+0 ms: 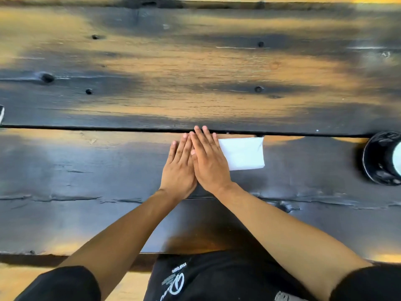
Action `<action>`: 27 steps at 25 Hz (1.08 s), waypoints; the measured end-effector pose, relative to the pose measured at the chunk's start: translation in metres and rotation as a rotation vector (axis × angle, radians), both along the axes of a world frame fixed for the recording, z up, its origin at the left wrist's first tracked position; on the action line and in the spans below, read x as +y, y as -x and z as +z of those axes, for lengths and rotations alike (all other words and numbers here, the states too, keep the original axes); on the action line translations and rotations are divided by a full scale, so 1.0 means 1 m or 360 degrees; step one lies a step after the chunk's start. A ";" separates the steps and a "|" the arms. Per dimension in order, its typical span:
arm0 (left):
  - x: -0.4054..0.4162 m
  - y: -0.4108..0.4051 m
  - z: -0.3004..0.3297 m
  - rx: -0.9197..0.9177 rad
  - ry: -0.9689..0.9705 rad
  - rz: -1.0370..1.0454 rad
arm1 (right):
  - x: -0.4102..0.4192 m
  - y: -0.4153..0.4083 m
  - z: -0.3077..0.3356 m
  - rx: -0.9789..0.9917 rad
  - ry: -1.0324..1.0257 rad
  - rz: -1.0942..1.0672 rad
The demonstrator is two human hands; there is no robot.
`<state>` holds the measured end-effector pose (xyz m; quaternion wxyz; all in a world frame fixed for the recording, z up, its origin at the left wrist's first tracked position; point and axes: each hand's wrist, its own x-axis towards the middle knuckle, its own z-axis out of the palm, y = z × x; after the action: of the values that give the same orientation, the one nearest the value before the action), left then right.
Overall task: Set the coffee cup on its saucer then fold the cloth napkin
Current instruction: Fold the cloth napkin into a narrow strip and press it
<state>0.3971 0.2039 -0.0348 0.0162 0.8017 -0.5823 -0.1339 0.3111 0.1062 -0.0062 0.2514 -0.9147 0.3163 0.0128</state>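
A white cloth napkin (pixel 244 154) lies folded into a small rectangle on the dark wooden table (pixel 152 94), near the gap between two planks. My right hand (pixel 208 159) lies flat with straight fingers and covers the napkin's left part. My left hand (pixel 179 168) lies flat beside it, fingers straight, its edge tucked partly under the right hand. At the right edge of the view stands a black saucer (pixel 375 158) with a white cup (pixel 397 159) on it, both cut off by the frame.
A long dark gap (pixel 86 127) runs across the table between the planks. The table's near edge (pixel 65 254) is just in front of my body. A small pale object (pixel 1 114) shows at the far left edge.
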 end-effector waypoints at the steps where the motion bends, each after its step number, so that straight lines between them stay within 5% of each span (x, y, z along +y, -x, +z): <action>1: 0.000 -0.003 -0.006 -0.0014 -0.0023 -0.0007 | -0.001 -0.002 -0.008 0.0064 0.0012 0.0023; 11: 0.002 -0.003 -0.022 -0.0070 -0.0021 0.0032 | -0.053 0.063 -0.043 0.0336 0.0441 0.0209; 20: -0.001 -0.002 -0.020 -0.0034 -0.0020 0.0066 | -0.099 0.104 -0.025 0.0562 0.0305 -0.0118; 23: -0.001 -0.001 -0.017 -0.0043 -0.0035 0.0056 | -0.075 0.079 -0.010 0.0436 0.0326 -0.0251; 27: 0.000 0.001 -0.014 -0.0036 -0.0057 0.0054 | -0.009 0.016 -0.012 0.0189 0.0159 -0.0008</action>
<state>0.3958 0.2035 -0.0492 -0.0025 0.8131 -0.5662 -0.1351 0.2955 0.0977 -0.0178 0.1864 -0.9229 0.3332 0.0504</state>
